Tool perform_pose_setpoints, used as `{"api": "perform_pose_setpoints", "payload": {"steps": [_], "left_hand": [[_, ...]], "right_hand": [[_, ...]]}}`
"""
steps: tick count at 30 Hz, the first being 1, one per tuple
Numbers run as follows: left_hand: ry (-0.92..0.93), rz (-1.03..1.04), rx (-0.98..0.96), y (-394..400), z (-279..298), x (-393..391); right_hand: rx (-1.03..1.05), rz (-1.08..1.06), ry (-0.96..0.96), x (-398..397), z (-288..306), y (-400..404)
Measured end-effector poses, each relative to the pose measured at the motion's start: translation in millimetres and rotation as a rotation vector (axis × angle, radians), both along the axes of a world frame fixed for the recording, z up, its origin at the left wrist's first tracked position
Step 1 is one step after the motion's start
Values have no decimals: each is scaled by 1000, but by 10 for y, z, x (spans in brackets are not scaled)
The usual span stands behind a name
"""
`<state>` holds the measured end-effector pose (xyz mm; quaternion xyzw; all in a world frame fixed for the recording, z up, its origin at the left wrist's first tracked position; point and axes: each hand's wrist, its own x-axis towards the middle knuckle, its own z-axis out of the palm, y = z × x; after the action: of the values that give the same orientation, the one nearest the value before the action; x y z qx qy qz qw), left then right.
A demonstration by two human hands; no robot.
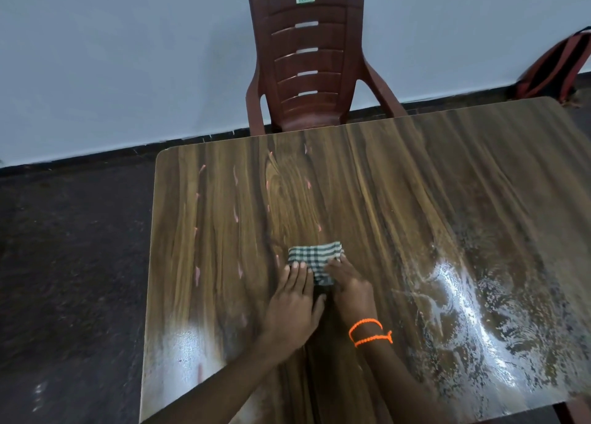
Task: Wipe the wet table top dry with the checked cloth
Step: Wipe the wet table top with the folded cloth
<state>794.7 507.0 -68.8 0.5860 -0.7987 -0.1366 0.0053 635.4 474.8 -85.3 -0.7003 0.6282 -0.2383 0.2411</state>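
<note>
the folded checked cloth (315,262) lies near the middle of the table top (415,184), with the left hand (292,302) and right hand (350,291) both pressing it flat, fingers straight. the wet patch (473,321) lies well to the right; short strokes here would likely miss it or merely smear water toward the edge.
</note>
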Motion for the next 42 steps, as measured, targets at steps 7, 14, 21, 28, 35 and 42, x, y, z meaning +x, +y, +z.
{"api": "perform_pose_setpoints", "payload": {"steps": [7,14,21,28,35,42], "left_hand": [[72,-42,38,-30,3,-418],[7,-68,7,-933,-29,-330],[8,-46,-34,-1049,-23,276],[26,-150,-7,-792,-66,27],[2,-152,-65,-1667,-115,-189],[9,-86,-96,-1902,-101,423]], "right_hand": [[-34,-6,71,-516,9,-58],[-49,-140,18,-339,-3,-888],[-21,46,1,123,-34,-914],[-85,23,35,-289,-50,-720],[-84,-87,64,-345,64,-1615],[-90,108,49,175,34,-1971]]}}
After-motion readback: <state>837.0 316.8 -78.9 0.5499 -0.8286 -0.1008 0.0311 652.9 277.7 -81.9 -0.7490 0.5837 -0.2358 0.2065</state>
